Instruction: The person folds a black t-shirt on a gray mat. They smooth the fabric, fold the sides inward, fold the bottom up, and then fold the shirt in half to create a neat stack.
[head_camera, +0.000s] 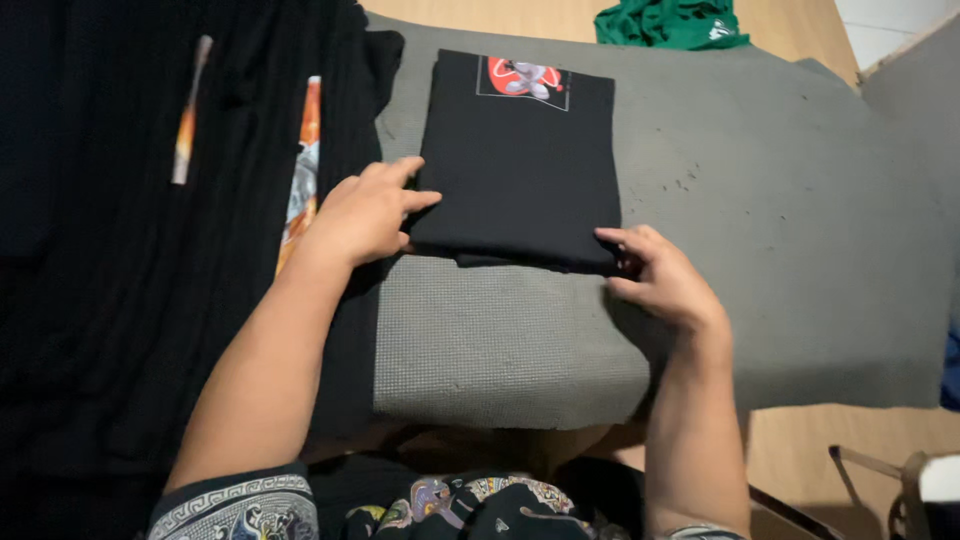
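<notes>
Folded black shirt (520, 160) with red print lies flat between left hand (365, 212), fingers resting open on its edge, and right hand (660, 275), apparently pinching its corner.

The person has two bare arms with no watch or rings to be seen. The left hand (365, 212) and right hand (662, 276) are bare too. A short black sleeve with a pale curly border (240, 505) covers the left upper arm. The black shirt front with colourful swirly pictures (455, 502) shows below.
</notes>
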